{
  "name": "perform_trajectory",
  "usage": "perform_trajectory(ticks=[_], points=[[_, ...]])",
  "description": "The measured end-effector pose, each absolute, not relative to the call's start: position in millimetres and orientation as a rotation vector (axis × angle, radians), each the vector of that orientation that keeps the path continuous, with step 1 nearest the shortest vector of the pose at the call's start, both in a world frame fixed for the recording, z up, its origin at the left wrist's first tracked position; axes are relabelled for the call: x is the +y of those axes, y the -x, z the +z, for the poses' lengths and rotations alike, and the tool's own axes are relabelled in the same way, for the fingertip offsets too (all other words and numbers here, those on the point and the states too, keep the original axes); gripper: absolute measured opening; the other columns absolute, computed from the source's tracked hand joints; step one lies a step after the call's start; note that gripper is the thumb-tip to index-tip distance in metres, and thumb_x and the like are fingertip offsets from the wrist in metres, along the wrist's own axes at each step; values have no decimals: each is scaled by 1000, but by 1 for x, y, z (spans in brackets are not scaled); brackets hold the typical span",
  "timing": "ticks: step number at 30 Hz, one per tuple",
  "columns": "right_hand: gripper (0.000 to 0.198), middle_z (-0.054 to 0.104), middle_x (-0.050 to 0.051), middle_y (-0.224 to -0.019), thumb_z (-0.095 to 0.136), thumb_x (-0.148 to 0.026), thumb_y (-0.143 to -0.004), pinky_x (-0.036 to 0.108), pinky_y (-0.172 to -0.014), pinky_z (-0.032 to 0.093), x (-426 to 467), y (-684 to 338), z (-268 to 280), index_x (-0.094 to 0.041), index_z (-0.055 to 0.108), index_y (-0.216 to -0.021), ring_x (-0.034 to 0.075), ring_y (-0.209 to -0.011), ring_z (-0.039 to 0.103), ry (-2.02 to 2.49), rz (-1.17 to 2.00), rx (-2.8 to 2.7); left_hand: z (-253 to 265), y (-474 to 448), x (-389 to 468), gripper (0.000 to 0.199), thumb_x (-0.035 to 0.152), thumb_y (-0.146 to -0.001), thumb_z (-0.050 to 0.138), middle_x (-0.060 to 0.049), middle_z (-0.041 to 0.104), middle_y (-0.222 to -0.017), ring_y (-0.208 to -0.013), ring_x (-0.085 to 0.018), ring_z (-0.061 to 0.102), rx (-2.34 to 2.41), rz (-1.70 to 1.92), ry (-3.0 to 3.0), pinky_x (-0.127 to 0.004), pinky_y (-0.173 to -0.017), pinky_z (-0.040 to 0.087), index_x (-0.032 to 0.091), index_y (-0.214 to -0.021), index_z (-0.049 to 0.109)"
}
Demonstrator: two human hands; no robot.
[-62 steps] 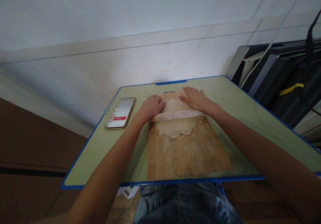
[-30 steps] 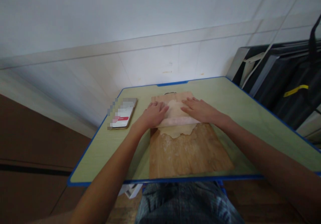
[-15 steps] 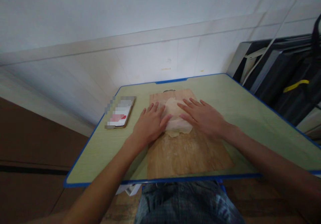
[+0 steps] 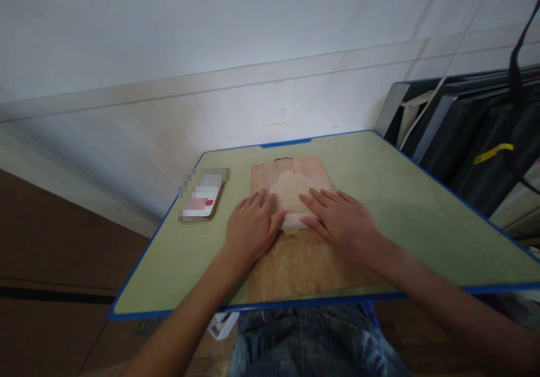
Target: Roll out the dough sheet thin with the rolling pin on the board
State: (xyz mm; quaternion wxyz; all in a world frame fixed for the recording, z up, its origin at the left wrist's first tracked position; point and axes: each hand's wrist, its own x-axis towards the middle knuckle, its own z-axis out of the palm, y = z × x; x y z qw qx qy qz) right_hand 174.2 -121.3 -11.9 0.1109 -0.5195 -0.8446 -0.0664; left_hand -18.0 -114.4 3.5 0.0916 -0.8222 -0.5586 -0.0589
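Lying between the parted fingers (image 4: 312, 205) of left hand (image 4: 250, 230) and right hand (image 4: 349, 226), dough (image 4: 290, 190) is crossed by a rolling pin (image 4: 294, 221).

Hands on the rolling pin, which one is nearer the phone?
The left hand, on the part of the rolling pin toward the phone; the right hand lies farther along it.

Your wooden cutting board (image 4: 312, 267) is showing grain under whitish smears, the dough sheet (image 4: 291, 188) is looking smooth and matt, the tabletop (image 4: 422, 225) is showing a faint sheen, your lap's bluish cloth (image 4: 312, 340) is looking matt
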Motion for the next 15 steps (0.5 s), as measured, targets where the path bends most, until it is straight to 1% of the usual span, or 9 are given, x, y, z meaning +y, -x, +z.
perform_trajectory(ticks=[4,7,9,12,15], points=[[49,43,11,-141,35,-44,-93,47,-102,35,-139,-178,-18,-21,43,-136,27,-128,40,1434,-232,-2483,0,21,-132,52,46,-93,27,-14,44,-139,-126,-27,43,-1595,-199,2459,-44,-104,34,16,-132,42],[51,43,10,-141,31,-48,-93,47,-102,33,-121,-181,-13,-22,44,-135,27,-129,38,1424,-204,-2548,2,23,-115,51,46,-94,24,-14,45,-138,-126,-26,42,-1568,-161,2515,-42,-102,36,15,-129,45],[54,42,11,-142,25,-51,-93,51,-103,30,-98,-182,-7,-22,45,-135,29,-130,36,1455,-171,-2570,6,23,-91,49,44,-95,20,-14,48,-134,-124,-24,45,-1575,-129,2550,-40,-99,39,16,-123,49],[55,38,10,-144,17,-50,-94,57,-101,30,-61,-183,-3,-24,40,-138,30,-133,31,1526,16,-2566,9,22,-51,49,36,-96,14,-12,58,-121,-121,-21,47,-1555,-166,2611,-36,-98,39,15,-118,53],[56,42,8,-142,10,-49,-94,60,-98,33,-36,-185,-3,-29,45,-134,29,-132,33,1610,240,-2502,10,20,-26,50,32,-97,13,-12,61,-114,-114,-21,52,-1523,-203,2621,-34,-98,38,13,-116,55]])
